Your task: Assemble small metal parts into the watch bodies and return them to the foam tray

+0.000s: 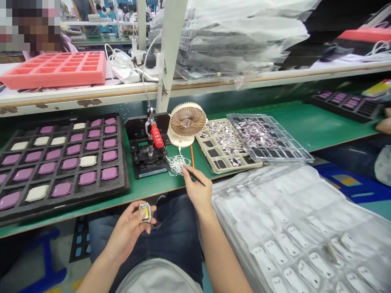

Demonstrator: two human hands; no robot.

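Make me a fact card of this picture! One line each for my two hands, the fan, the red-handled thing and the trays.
Left hand: holds a small case, yellow showing inside
Right hand: holds a thin dark tool, fingertips at the tangled white cord
Fan: beige, just right of the press
Press: black, red handle
Black tray: purple pieces and pale pieces
Beige tray: many small parts
Clear tray: beside the beige one, small parts too
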